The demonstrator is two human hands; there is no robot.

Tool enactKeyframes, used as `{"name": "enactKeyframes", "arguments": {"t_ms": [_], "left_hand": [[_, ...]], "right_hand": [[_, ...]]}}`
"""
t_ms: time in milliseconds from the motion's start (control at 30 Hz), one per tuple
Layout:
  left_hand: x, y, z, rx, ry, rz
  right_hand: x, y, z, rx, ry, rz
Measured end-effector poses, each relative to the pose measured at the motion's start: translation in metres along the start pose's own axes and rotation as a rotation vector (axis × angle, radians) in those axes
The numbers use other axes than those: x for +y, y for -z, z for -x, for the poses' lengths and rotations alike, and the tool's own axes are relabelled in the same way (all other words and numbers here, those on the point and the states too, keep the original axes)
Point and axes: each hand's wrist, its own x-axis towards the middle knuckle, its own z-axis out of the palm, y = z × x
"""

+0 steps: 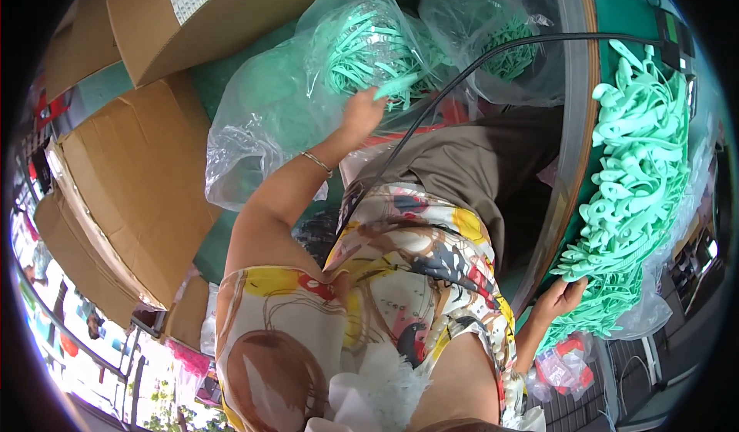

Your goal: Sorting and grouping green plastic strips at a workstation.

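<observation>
My left hand, with a bangle at its wrist, is closed on a flat mint-green strap. It is held over an open clear plastic bag beside a bundle of similar thin straps inside the plastic. On the other side, my right hand is at the near end of a long heap of mint-green straps on the table. Its fingers are curled together on strap ends at the heap's edge; exactly how many they grip is hidden.
Large cardboard boxes stand at the left. Another clear bag with green straps lies at the far side. A black cable arches across the view to the green table's edge. A bag with red pieces lies near my right forearm.
</observation>
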Motion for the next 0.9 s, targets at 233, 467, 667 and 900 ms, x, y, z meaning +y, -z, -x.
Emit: {"name": "enactKeyframes", "arguments": {"t_ms": [233, 467, 667, 900], "left_hand": [[0.083, 0.079, 0.030, 0.182, -0.085, 0.849], [0.179, 0.113, 0.081, 0.346, -0.269, 0.813], [0.251, 0.130, 0.119, -0.219, -0.647, 0.950], [0.332, 0.064, 0.174, -0.712, -0.698, 0.697]], "right_hand": [[0.002, 0.016, 0.001, -0.082, -0.039, 0.056], [0.008, 0.021, -0.012, 0.012, 0.105, 0.055], [0.035, 0.057, 0.016, 0.198, 0.098, 0.228], [0.089, 0.075, 0.031, 0.218, 0.006, 0.519]]}}
